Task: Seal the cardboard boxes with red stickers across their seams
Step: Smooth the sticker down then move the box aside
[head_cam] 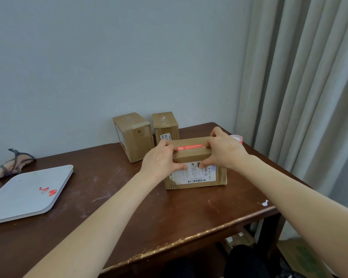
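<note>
A cardboard box (197, 157) with a white shipping label on its front face stands on the brown table (129, 207). A red sticker (190, 147) lies along the seam on its top. My left hand (161, 159) grips the box's left end, fingers over the top at the sticker's left end, thumb on the front label. My right hand (223, 151) grips the right end the same way, fingers at the sticker's right end. Two more cardboard boxes, one on the left (133, 137) and one on the right (166, 125), stand upright behind it against the wall.
A roll of red stickers (237, 138) sits just behind my right hand near the table's right edge. A grey tray (18, 195) with red sticker scraps (48, 190) lies at the left. A small fabric pouch (12, 163) is at the far left. Curtains hang at the right.
</note>
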A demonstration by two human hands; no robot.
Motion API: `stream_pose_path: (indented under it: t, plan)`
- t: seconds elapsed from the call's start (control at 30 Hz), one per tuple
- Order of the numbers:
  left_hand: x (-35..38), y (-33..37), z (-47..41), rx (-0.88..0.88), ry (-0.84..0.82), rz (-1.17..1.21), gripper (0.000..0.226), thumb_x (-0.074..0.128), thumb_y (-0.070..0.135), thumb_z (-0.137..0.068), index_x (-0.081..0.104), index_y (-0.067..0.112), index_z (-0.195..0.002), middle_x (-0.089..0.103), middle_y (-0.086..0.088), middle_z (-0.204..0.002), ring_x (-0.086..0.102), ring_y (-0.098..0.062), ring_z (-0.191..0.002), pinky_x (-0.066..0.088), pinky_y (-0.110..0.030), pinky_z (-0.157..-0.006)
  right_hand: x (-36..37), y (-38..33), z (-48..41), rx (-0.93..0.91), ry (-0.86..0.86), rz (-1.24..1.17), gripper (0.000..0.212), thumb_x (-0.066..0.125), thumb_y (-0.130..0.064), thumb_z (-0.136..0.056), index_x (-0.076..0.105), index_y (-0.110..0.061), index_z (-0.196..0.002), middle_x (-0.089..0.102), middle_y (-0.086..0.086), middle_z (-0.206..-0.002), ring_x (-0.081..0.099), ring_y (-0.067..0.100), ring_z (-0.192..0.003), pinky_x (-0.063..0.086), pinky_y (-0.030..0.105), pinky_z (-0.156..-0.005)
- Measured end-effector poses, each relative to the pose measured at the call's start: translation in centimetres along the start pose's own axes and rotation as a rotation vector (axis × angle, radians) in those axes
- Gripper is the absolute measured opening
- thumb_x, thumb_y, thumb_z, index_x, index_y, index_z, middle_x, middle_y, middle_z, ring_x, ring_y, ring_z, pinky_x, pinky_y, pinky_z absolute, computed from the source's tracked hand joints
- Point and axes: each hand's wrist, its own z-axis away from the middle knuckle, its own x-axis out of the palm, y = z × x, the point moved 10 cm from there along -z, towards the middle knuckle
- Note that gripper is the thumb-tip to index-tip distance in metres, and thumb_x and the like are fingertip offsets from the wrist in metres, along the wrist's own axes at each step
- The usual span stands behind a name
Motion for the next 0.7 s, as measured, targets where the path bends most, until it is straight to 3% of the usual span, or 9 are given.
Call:
stream_pose_path:
  t: [0.1, 0.2, 0.3, 0.47, 0.53, 0.63, 0.7]
  plan:
    - [0.3, 0.4, -0.1, 0.015, -0.003, -0.02, 0.078, 0.067, 0.062, -0.072, 0.044, 0.024, -0.136, 0.044, -0.001, -0.13, 0.053, -0.019, -0.108, 0.05, -0.03, -0.08, 0.1, -0.7, -0.1, -0.048, -0.005, 0.053, 0.081, 0.074, -0.062, -0.067, 0.047, -0.024, -0.133, 0.039, 0.003, -0.125, 0.044, 0.018, -0.107, 0.043, 0.03, -0.073]
    - [0.8, 1.1, -0.4, 0.049, -0.047, -0.11, 0.079, 0.059, 0.069, -0.074, 0.03, 0.044, -0.142, 0.036, -0.004, -0.137, 0.039, -0.024, -0.122, 0.05, -0.036, -0.081, 0.5, -2.0, -0.1, -0.107, -0.016, 0.17, 0.087, 0.066, -0.071, -0.068, 0.032, -0.044, -0.143, 0.039, 0.005, -0.123, 0.041, 0.023, -0.113, 0.042, 0.034, -0.088]
    - [0.9, 1.0, -0.6, 0.032, -0.062, -0.157, 0.074, 0.058, 0.071, -0.073, 0.033, 0.047, -0.139, 0.038, -0.004, -0.134, 0.038, -0.024, -0.12, 0.049, -0.035, -0.081, 0.8, -1.8, -0.4, -0.073, -0.025, 0.185, 0.081, 0.065, -0.073, -0.067, 0.045, -0.038, -0.137, 0.042, 0.004, -0.12, 0.04, 0.023, -0.112, 0.04, 0.034, -0.09]
    - [0.4, 0.4, -0.5, -0.004, -0.035, -0.069, 0.074, 0.065, 0.067, -0.071, 0.052, 0.027, -0.132, 0.043, 0.001, -0.129, 0.049, -0.017, -0.111, 0.048, -0.03, -0.079, 0.6, -0.7, -0.3, -0.031, -0.028, 0.06, 0.075, 0.073, -0.066, -0.064, 0.058, -0.02, -0.122, 0.045, 0.001, -0.115, 0.043, 0.019, -0.109, 0.042, 0.031, -0.077]
    - [0.2, 0.5, -0.4, 0.013, -0.016, -0.042, 0.073, 0.065, 0.063, -0.074, 0.051, 0.023, -0.133, 0.042, 0.0, -0.132, 0.053, -0.017, -0.108, 0.049, -0.029, -0.078, 0.5, -0.7, -0.2, -0.043, -0.021, 0.042, 0.075, 0.074, -0.062, -0.067, 0.054, -0.024, -0.129, 0.046, 0.0, -0.119, 0.044, 0.018, -0.112, 0.042, 0.031, -0.077]
    - [0.5, 1.3, -0.1, 0.094, -0.008, -0.027, 0.07, 0.064, 0.058, -0.078, 0.039, 0.037, -0.14, 0.038, -0.003, -0.136, 0.051, -0.021, -0.116, 0.048, -0.032, -0.083, 0.3, -1.4, 0.2, -0.102, -0.035, 0.071, 0.076, 0.071, -0.059, -0.072, 0.041, -0.041, -0.14, 0.044, -0.001, -0.122, 0.042, 0.018, -0.116, 0.043, 0.032, -0.081]
    - [0.6, 1.5, 0.0, 0.115, -0.024, -0.047, 0.065, 0.063, 0.055, -0.08, 0.041, 0.039, -0.139, 0.039, -0.002, -0.135, 0.05, -0.02, -0.116, 0.045, -0.03, -0.084, 0.4, -1.5, 0.4, -0.105, -0.047, 0.09, 0.069, 0.069, -0.058, -0.075, 0.045, -0.042, -0.137, 0.044, -0.002, -0.12, 0.042, 0.017, -0.115, 0.042, 0.031, -0.079]
